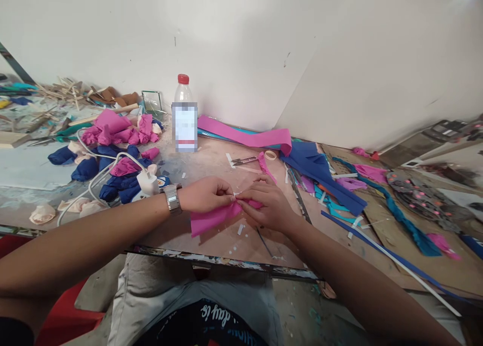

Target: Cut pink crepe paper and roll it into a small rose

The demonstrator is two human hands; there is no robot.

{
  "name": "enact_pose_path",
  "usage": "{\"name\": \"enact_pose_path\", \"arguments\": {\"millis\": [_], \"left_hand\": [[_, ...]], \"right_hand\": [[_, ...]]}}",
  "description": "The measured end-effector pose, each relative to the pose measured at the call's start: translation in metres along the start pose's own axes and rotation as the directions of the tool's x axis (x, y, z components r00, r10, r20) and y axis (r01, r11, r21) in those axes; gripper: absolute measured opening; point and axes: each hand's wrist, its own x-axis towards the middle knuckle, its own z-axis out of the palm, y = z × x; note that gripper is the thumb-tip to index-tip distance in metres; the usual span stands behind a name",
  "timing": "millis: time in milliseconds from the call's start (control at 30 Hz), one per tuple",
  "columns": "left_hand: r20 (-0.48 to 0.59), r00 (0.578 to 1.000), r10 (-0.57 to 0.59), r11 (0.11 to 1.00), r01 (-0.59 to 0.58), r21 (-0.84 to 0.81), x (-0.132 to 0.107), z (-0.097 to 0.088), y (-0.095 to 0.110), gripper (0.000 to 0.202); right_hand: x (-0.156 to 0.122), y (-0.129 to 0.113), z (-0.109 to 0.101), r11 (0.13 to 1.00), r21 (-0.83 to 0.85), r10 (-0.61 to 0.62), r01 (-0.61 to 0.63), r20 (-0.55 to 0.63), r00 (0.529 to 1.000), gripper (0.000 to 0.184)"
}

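Observation:
My left hand (pixel 206 194) and my right hand (pixel 268 205) meet at the middle of the worktable, fingertips pinched together on a pink strip of crepe-like material (pixel 211 219) that trails down and left from the pinch. A small white stick end shows between the fingertips. A metal watch (pixel 172 199) sits on my left wrist. Both hands rest low on the tabletop.
A clear bottle with a red cap (pixel 184 115) stands behind the hands. Finished pink and blue rolled flowers (pixel 113 154) and a white glue gun (pixel 148 183) with its cord lie left. Pink and blue sheets (pixel 302 159), a tape roll (pixel 270 155), a cutter (pixel 243 160) and scraps lie right.

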Motion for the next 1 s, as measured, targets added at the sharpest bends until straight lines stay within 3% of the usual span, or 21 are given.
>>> {"name": "enact_pose_path", "arguments": {"millis": [267,433,700,1000], "left_hand": [[-0.148,0.986,0.083,0.967,-0.043,0.252,-0.007,0.005,0.011,0.031],[-0.234,0.964,0.126,0.9,-0.011,0.436,-0.009,0.012,0.011,0.033],[-0.158,0.969,0.191,0.837,-0.077,0.542,-0.006,0.015,0.005,0.028],[-0.123,0.982,0.142,0.813,-0.045,0.58,-0.005,0.014,0.008,0.033]], "right_hand": [[0.0,0.0,0.002,0.997,-0.02,0.07,-0.07,0.02,0.997,0.007],[0.002,-0.003,0.001,0.994,-0.034,0.103,-0.102,0.035,0.994,0.008],[0.003,-0.006,0.001,0.994,-0.03,0.105,-0.103,0.079,0.991,0.007],[-0.001,-0.002,0.003,0.983,0.072,0.161,-0.167,0.076,0.984,0.005]]}}
